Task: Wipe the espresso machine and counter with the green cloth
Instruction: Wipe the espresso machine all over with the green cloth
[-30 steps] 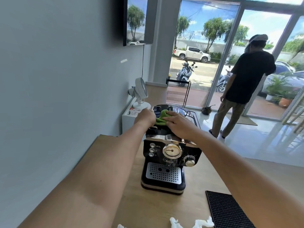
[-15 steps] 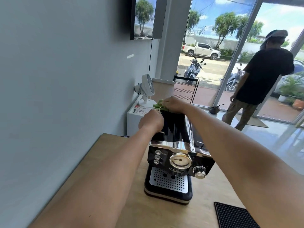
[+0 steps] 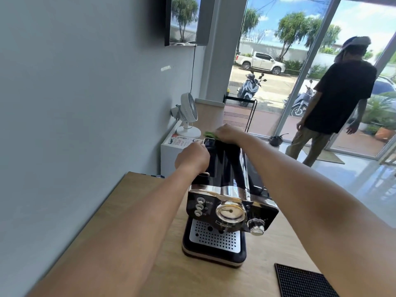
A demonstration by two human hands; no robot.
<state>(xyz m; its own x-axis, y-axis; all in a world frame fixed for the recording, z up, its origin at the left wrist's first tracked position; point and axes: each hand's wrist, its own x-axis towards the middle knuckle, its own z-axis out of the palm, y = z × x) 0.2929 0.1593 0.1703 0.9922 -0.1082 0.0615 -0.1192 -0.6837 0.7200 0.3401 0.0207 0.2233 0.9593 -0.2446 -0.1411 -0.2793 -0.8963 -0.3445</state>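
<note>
A black and chrome espresso machine stands on the wooden counter, its gauge and knobs facing me. My right hand reaches over the machine's top to its far back edge and holds the green cloth, of which only a small bunched part shows past the fingers. My left hand rests as a closed fist on the left side of the machine's top, gripping its edge. Both forearms stretch out over the counter.
A black rubber mat lies at the counter's front right. Beyond the counter stands a white cabinet with a small white fan. A grey wall runs along the left. A person in a black shirt stands by the glass doors.
My right hand has carried the green cloth from the middle of the machine's top to its far back edge. My left hand has stayed on the left side of the top.
</note>
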